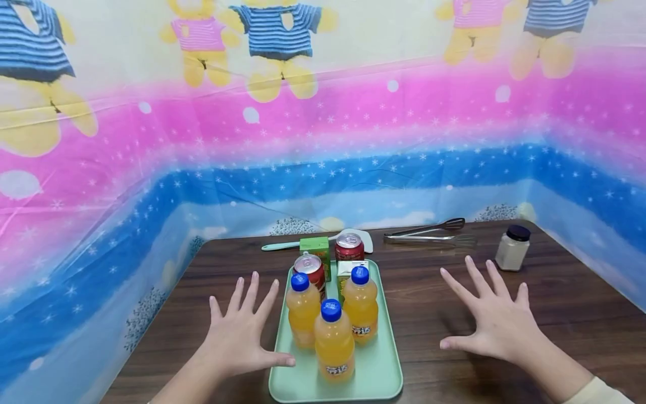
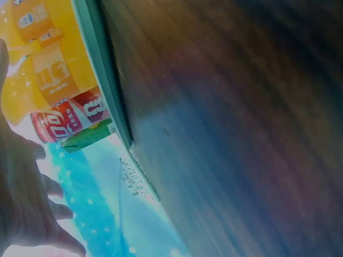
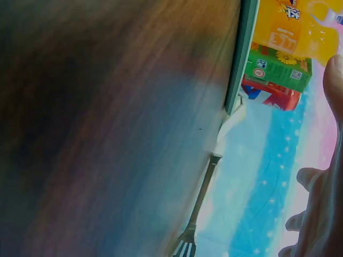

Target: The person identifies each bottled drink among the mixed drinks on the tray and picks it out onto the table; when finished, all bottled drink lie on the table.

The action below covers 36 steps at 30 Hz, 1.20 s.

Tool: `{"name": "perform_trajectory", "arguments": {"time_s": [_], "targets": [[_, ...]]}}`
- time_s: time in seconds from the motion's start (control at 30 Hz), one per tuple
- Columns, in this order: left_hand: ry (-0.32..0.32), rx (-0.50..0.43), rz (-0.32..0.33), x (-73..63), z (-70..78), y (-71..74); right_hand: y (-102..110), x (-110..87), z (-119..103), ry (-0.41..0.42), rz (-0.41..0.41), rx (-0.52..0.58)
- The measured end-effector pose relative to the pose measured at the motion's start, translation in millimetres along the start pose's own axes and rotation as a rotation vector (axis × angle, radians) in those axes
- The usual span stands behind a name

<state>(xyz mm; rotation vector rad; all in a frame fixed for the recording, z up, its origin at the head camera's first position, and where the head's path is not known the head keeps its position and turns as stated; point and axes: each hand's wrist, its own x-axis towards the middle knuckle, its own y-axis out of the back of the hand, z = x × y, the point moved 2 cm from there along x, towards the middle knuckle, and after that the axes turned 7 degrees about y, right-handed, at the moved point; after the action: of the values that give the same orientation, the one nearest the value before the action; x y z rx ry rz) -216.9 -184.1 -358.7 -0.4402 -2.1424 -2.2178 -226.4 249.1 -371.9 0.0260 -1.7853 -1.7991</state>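
A light green tray (image 1: 292, 387) bears three bottles of orange drink with blue caps: a front bottle (image 1: 334, 350), a left bottle (image 1: 303, 317) and a right bottle (image 1: 362, 314). Behind them stand two red cans, one can (image 1: 310, 266) at left and another can (image 1: 349, 247) farther back, plus a green drink carton (image 1: 318, 252) and a second carton (image 3: 278, 69) partly hidden by the right bottle. My left hand (image 1: 237, 331) spreads its fingers at the tray's left side, thumb overlapping the rim in the head view. To the tray's right, my right hand (image 1: 497, 322) is spread and holds nothing.
Behind the tray lies a spatula (image 1: 280, 246) with a pale green handle. Metal tongs (image 1: 426, 235) lie near the table's back edge. A jar (image 1: 512, 249) with a black lid stands at the right. A printed cloth (image 1: 353, 168) hangs around the brown table (image 1: 414, 292).
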Motion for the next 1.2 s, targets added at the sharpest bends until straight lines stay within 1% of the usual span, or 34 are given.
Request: {"name": "perform_trajectory", "arguments": {"time_s": [0.13, 0.27, 0.33, 0.4, 0.47, 0.57, 0.67, 0.73, 0.8, 0.9, 0.97, 1.03, 1.2], "targets": [[-0.003, -0.051, 0.052, 1.9, 0.8, 9.7, 5.7, 2.8, -1.8, 0.008, 0.024, 0.017], [-0.015, -0.155, 0.122, 6.0, -0.5, 21.3, 15.6, 8.5, -6.3, 0.013, 0.063, 0.051], [-0.007, -0.239, 0.144, 8.4, -2.2, 24.8, 20.9, 12.3, -9.6, 0.015, 0.087, 0.1], [0.012, -0.355, 0.158, 10.8, -3.6, 26.4, 25.7, 16.7, -13.5, 0.023, 0.116, 0.168], [0.047, -0.479, 0.157, 13.4, -4.4, 26.3, 29.6, 21.1, -17.9, 0.039, 0.134, 0.253], [0.124, -0.638, 0.135, 18.2, -4.0, 23.3, 32.1, 26.4, -25.3, 0.064, 0.154, 0.379], [0.203, -0.73, 0.11, 23.8, -2.3, 19.0, 31.4, 30.5, -33.3, 0.067, 0.16, 0.499], [0.248, -0.769, 0.1, 28.2, -1.0, 16.0, 30.0, 33.9, -38.8, 0.066, 0.184, 0.569], [0.293, -0.813, 0.077, 31.8, 0.4, 12.9, 28.6, 38.1, -43.9, 0.067, 0.213, 0.626], [0.358, -0.876, 0.018, 36.3, 1.6, 6.5, 26.3, 44.7, -50.9, 0.072, 0.26, 0.692], [0.397, -0.905, -0.025, 38.3, 1.8, 1.6, 24.6, 48.7, -54.7, 0.073, 0.274, 0.736], [0.423, -0.921, -0.052, 40.8, 0.9, -4.8, 22.3, 52.1, -58.5, 0.066, 0.278, 0.773], [0.473, -0.986, -0.077, 43.0, -0.3, -17.5, 13.4, 57.2, -68.0, 0.059, 0.294, 0.855]]}}
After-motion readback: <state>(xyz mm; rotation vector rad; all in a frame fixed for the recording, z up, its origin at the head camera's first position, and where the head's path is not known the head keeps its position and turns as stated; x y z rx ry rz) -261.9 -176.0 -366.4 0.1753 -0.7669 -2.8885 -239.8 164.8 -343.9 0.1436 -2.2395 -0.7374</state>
